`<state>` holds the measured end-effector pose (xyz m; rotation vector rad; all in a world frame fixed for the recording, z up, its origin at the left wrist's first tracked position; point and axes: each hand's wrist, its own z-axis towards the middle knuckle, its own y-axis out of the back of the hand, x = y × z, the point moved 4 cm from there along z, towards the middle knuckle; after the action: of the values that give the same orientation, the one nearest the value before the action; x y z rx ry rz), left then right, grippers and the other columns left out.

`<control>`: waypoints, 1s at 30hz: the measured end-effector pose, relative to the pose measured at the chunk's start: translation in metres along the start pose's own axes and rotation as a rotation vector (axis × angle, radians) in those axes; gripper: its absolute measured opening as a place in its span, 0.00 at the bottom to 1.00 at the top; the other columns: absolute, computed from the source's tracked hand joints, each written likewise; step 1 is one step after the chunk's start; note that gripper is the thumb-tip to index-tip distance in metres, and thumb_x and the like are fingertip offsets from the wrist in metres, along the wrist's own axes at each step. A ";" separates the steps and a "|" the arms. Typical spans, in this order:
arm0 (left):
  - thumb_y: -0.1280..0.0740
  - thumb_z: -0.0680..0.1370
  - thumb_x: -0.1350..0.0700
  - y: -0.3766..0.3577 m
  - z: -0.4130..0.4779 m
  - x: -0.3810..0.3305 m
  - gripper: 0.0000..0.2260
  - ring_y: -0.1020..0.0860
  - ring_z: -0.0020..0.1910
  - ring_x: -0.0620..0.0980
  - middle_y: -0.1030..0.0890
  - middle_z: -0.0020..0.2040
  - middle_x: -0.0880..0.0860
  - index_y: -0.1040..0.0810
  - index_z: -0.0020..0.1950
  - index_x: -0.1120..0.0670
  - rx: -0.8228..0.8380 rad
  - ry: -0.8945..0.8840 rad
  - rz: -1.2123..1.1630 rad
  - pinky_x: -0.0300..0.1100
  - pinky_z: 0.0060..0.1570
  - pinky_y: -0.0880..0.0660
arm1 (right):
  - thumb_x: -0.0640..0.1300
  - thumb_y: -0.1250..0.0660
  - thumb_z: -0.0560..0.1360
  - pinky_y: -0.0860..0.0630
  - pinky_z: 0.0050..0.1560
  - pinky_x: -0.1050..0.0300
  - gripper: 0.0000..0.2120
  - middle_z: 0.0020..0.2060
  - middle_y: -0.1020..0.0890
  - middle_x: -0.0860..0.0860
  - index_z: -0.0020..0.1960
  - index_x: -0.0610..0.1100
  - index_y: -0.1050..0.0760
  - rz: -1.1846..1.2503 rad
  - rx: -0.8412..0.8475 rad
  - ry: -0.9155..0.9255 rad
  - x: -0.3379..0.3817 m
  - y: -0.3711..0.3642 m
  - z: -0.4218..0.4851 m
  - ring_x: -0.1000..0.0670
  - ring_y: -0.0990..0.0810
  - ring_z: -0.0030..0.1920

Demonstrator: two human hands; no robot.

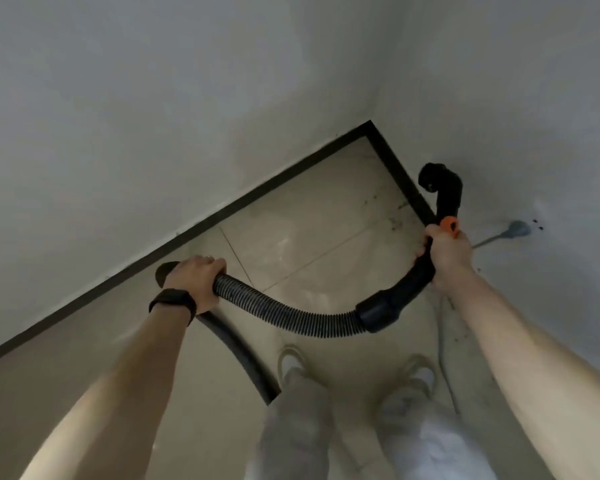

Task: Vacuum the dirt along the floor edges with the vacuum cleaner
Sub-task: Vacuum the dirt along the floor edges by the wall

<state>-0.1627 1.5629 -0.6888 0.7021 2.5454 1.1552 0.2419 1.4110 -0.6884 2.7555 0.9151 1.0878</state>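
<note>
A black ribbed vacuum hose [288, 311] sags in mid-air between my two hands. My left hand [194, 280], with a black wristband, is shut on the ribbed hose. My right hand [447, 251] is shut on the rigid curved handle [413, 289] just below an orange slider [449, 225]. The black nozzle end [440, 183] curls up beyond my right hand, raised off the floor near the right wall. Dark specks of dirt [395, 216] lie on the beige tiles by the black skirting [400, 174].
Two grey walls meet at a corner [370, 123], with black skirting [187, 233] along the floor edge. A grey plug and cable [515, 232] hang on the right wall. My feet in white shoes [293, 365] stand on the tiles below the hose.
</note>
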 end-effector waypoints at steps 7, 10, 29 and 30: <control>0.33 0.75 0.52 -0.058 0.085 0.029 0.09 0.27 0.55 0.52 0.27 0.47 0.47 0.30 0.52 0.46 0.173 0.113 0.285 0.50 0.63 0.32 | 0.37 0.35 0.77 0.25 0.25 0.58 0.04 0.35 0.24 0.46 0.52 0.43 0.28 0.099 -0.088 0.086 -0.080 -0.056 0.070 0.51 0.28 0.24; 0.26 0.70 0.50 -0.093 0.111 0.009 0.27 0.27 0.60 0.56 0.25 0.61 0.51 0.32 0.66 0.47 0.579 0.211 0.114 0.54 0.64 0.31 | 0.39 0.35 0.77 0.26 0.25 0.58 0.03 0.37 0.22 0.45 0.49 0.43 0.29 0.146 -0.170 0.119 -0.119 -0.078 0.091 0.51 0.26 0.22; 0.34 0.66 0.51 -0.234 0.187 -0.142 0.10 0.25 0.33 0.45 0.24 0.36 0.45 0.33 0.41 0.42 0.108 -0.169 -0.361 0.38 0.29 0.34 | 0.35 0.30 0.76 0.23 0.31 0.54 0.06 0.30 0.25 0.47 0.46 0.40 0.27 0.444 0.323 -0.199 -0.270 -0.176 0.144 0.49 0.26 0.26; 0.34 0.66 0.51 -0.236 0.191 -0.136 0.10 0.25 0.33 0.46 0.24 0.36 0.45 0.33 0.41 0.41 0.111 -0.170 -0.329 0.39 0.29 0.34 | 0.35 0.31 0.76 0.25 0.29 0.55 0.07 0.29 0.26 0.48 0.44 0.41 0.28 0.440 0.295 -0.202 -0.276 -0.181 0.144 0.50 0.28 0.24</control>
<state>-0.0428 1.4785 -0.9871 0.3660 2.4736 0.8162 0.0808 1.4365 -1.0095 3.3411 0.4878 0.7330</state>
